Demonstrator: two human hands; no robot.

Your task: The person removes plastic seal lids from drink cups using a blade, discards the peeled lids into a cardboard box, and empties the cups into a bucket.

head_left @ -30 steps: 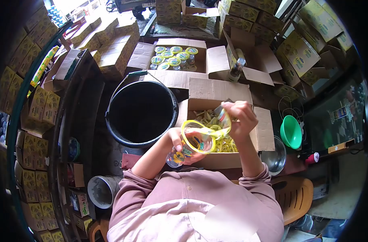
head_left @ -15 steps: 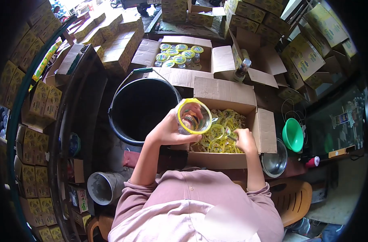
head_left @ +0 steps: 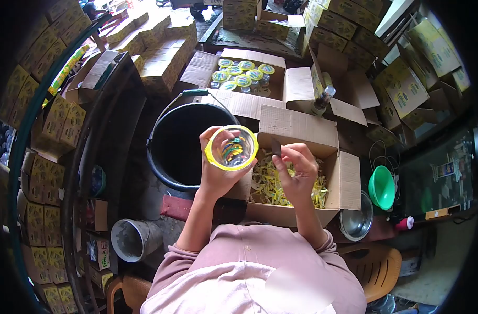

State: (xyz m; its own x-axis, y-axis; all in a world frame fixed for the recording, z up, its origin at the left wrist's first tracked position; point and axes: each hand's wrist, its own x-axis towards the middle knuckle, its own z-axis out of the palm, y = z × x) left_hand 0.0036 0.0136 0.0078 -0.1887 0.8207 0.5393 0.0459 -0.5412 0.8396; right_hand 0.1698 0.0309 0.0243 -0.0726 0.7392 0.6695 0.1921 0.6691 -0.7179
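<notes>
My left hand [head_left: 220,175] holds a clear plastic cup [head_left: 232,148] with a yellow rim, its round face turned up toward me. Between the thumb and fingers of my right hand [head_left: 300,170] is a small dark flat blade [head_left: 276,147], just right of the cup and apart from it. Below my right hand stands an open cardboard box [head_left: 299,124] holding a heap of yellow and clear strips [head_left: 270,183]. The large black bucket [head_left: 171,152] is beside the box, left of my left hand.
Behind is an open carton [head_left: 246,107] of yellow-lidded cups [head_left: 243,80]. A bottle [head_left: 322,99] stands by another open box. On the right are a green bowl [head_left: 382,187] and a metal bowl [head_left: 358,217]; a grey bucket [head_left: 129,240] lies lower left. Stacked cartons [head_left: 40,178] line the left.
My right hand has risen out of the strips toward the cup, and the blade now shows clearly. My left hand and the cup sit slightly further left. The view has shifted a little.
</notes>
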